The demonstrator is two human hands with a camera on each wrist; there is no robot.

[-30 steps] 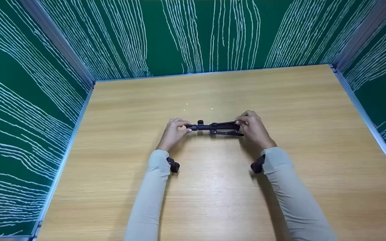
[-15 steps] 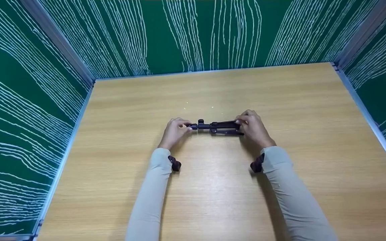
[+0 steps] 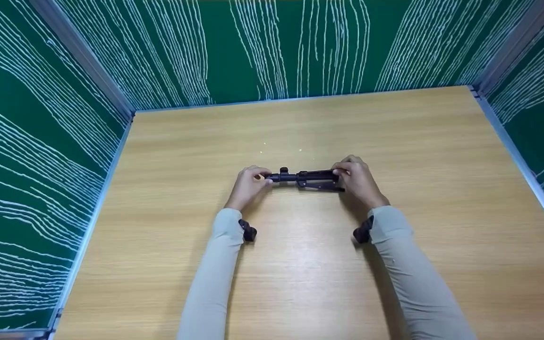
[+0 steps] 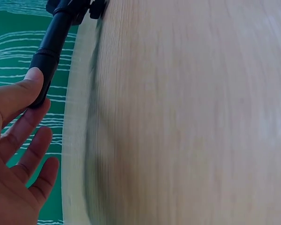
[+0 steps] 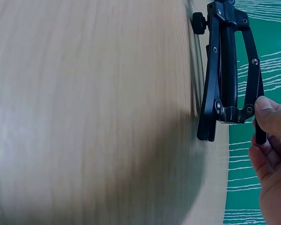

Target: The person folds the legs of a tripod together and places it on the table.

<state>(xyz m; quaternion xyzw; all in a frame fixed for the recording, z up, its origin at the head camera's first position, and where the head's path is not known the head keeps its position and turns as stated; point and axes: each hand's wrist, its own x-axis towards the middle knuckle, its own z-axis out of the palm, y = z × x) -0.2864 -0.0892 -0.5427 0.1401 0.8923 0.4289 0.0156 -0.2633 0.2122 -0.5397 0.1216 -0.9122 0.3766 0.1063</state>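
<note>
A small black tripod [image 3: 291, 177] lies sideways between both hands in the head view, its legs folded nearly together toward the right. My left hand [image 3: 248, 186] pinches the tip of its column end; in the left wrist view the thumb presses the dark tube [image 4: 49, 51] and the other fingers spread loosely below. My right hand [image 3: 357, 182] pinches one leg near its foot. Hinged braces join the legs [image 5: 210, 79] to the centre column in the right wrist view, where a round knob [image 5: 199, 23] sticks out at the side.
The wooden table [image 3: 300, 264] spreads around the hands. Green panels [image 3: 234, 47] with white wavy lines enclose it at the back and sides. A few tiny pale specks [image 3: 300, 150] lie beyond the tripod. Black cameras [image 3: 248, 231] sit on both wrists.
Both hands keep hold of the tripod at the same ends. The left hand has shifted very slightly to the right; otherwise little differs.
</note>
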